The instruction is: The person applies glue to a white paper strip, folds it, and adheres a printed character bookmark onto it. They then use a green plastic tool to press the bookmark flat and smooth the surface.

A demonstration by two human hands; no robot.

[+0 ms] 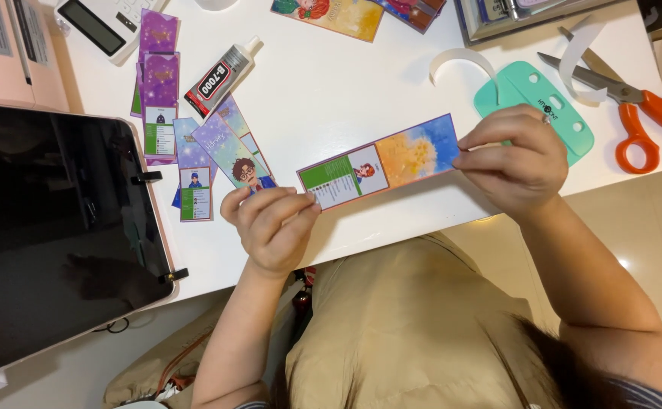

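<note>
Head view shows both hands pinched shut on one long printed card strip (378,161), held level just above the white table (331,83). The left hand (270,223) closes finger and thumb on the strip's green end, and the right hand (514,155) closes the same way on its blue end, so the strip spans flat between them. It looks like thin, light card, likely stiff enough to hold its line yet easy to crease, so the short ends seem the right places to take it, clear of the printed face. That face runs from a green panel through a small cartoon figure to an orange and blue sky. Near the left hand lie more printed strips (194,163), purple and blue, with a glue tube (221,76) beyond. Past the right hand sit a mint plastic tool (566,121) and orange-handled scissors (626,106). A dark tablet (50,227) fills the left side.
</note>
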